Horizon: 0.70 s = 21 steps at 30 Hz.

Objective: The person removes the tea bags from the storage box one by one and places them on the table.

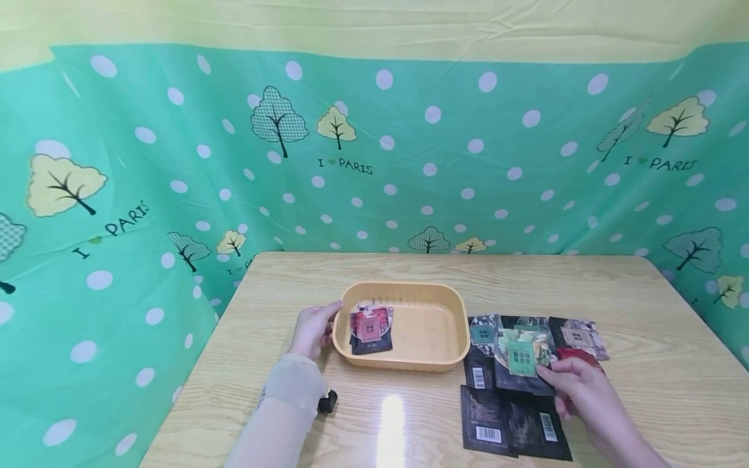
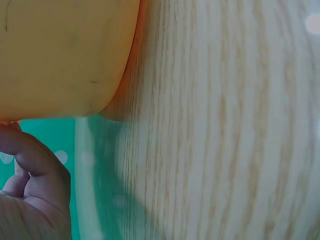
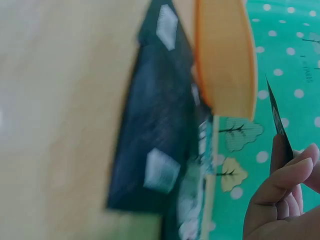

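At the left end of an orange-yellow plastic tray (image 1: pixel 404 365), my left hand (image 1: pixel 311 330) grips the rim, thumb on top and fingers curled against the outer wall. One black sachet with a red floral label (image 1: pixel 370 329) lies inside the tray's left part. To the right, my right hand (image 1: pixel 587 391) pinches a black sachet with a green label (image 1: pixel 522 356) by its lower right edge, above other sachets. In the right wrist view that held sachet (image 3: pixel 278 122) appears edge-on between thumb and fingers.
Black sachets with barcodes (image 1: pixel 488 419) lie face down right of the tray, nearest me. Behind them lie several more, one with a pink label (image 1: pixel 576 336) and a red one (image 1: pixel 582 356) partly under my right hand. A green dotted curtain (image 1: pixel 409 149) hangs behind the wooden table (image 1: pixel 649 325).
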Motion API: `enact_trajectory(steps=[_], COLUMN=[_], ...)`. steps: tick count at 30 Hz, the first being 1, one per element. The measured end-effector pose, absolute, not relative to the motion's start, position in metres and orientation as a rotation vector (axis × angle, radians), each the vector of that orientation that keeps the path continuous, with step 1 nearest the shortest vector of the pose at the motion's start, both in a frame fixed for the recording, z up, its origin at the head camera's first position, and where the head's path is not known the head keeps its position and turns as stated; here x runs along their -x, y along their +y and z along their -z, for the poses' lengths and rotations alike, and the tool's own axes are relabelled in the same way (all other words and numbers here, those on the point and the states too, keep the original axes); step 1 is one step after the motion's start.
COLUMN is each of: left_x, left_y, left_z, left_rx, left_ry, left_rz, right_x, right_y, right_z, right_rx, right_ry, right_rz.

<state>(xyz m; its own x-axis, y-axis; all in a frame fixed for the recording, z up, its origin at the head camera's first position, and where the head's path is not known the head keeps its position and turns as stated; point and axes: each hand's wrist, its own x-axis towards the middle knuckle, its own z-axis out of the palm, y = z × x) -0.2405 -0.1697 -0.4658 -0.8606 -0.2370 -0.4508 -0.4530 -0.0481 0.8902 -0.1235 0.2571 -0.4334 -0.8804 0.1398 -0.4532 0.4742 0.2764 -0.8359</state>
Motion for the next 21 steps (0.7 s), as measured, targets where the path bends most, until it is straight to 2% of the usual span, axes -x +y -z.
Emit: enact_trajectory(steps=[21], left_x=[0.240], left_y=[-0.170], left_z=[0.468], left_rx=[0.783], left_ry=[2.045], left_rz=[-2.025], right_x=[0.085], right_y=[0.314], right_z=[0.474], right_rx=[-0.737], right_ry=[2.072], right_rz=[1.321])
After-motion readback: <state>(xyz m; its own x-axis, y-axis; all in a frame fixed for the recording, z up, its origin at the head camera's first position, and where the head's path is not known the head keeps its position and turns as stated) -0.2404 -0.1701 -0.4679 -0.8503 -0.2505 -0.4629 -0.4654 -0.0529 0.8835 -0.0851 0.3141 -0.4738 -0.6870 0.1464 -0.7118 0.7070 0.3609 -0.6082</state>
